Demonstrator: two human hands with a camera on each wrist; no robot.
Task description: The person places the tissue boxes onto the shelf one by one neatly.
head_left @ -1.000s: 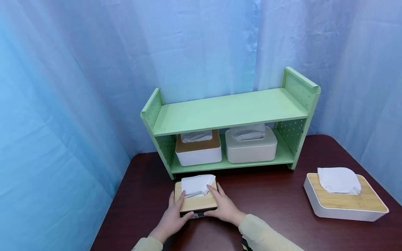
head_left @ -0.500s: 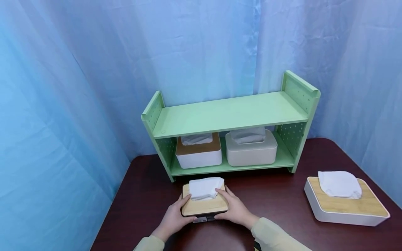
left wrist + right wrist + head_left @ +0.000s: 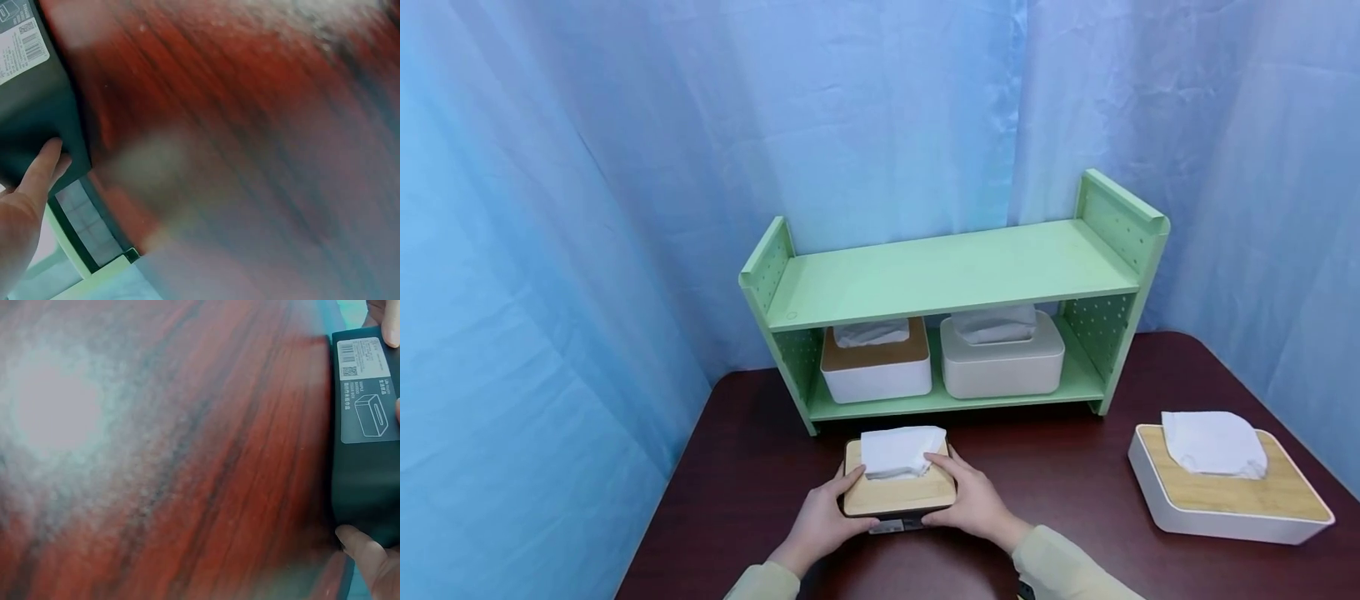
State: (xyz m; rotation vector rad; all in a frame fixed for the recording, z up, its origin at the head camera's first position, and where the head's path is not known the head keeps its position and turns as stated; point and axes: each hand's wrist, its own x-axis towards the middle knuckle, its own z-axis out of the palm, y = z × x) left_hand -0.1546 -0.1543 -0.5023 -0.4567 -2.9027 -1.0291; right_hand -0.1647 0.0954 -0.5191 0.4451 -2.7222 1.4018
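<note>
Both hands hold one tissue box (image 3: 898, 493), dark body with a pale wooden lid and a white tissue (image 3: 898, 451) standing out of the slot. Left hand (image 3: 822, 527) grips the box's left side, fingers (image 3: 39, 170) curled onto the dark wall, thumb on the near edge. Right hand (image 3: 973, 503) grips the right side, fingers lying along the lid edge beside the tissue, thumb at the near corner. The box sits at the near middle of the dark red tabletop (image 3: 1060, 475), just in front of the shelf; whether it rests on the wood or is slightly lifted, cannot tell. Right wrist view shows a white printed label (image 3: 370, 390) on the box's dark face. To the right, well apart, a larger white box (image 3: 1228, 483) with wooden lid and a tissue on top, resting on the tabletop. Behind, a green two-level shelf (image 3: 951, 275); top board bare, lower board carrying a white box with brown lid (image 3: 876, 371) on the left and an all-white box (image 3: 1002, 360) just beside it on the right. Blue curtain (image 3: 587, 167) behind everything.
</note>
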